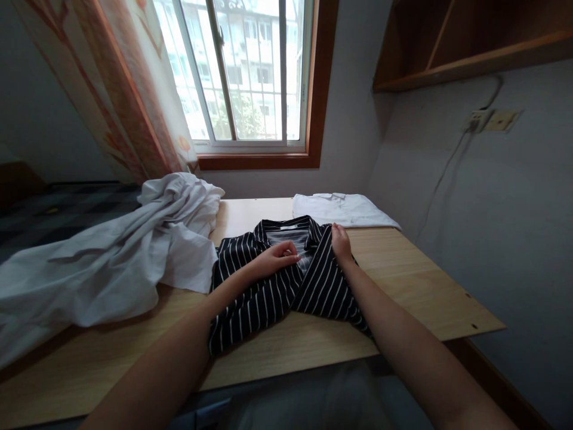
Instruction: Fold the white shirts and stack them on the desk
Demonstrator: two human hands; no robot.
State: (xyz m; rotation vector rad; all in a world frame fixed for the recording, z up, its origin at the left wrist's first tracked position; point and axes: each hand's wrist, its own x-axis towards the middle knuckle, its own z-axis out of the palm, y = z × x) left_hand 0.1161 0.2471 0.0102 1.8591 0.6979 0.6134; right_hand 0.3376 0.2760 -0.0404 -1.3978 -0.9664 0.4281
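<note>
A black shirt with white stripes (253, 298) lies on the wooden table in front of me, its collar toward the window and its front partly open at the neck. My right hand (341, 242) grips the cloth at the shirt's right shoulder, fingers closed on it. Over the middle of the shirt, just below the collar, hovers my left hand (278, 258). Its fingers are curled with thumb and fingertips close together near the open neckline; whether they pinch any cloth I cannot make out.
White crumpled cloth (179, 239) is heaped along the table's left side. A folded white garment (342, 210) lies at the back right of the wooden table (416, 280). Beyond are a window (250, 77), a curtain (129, 89), a wall shelf (474, 60) and a socket with a cable (480, 120).
</note>
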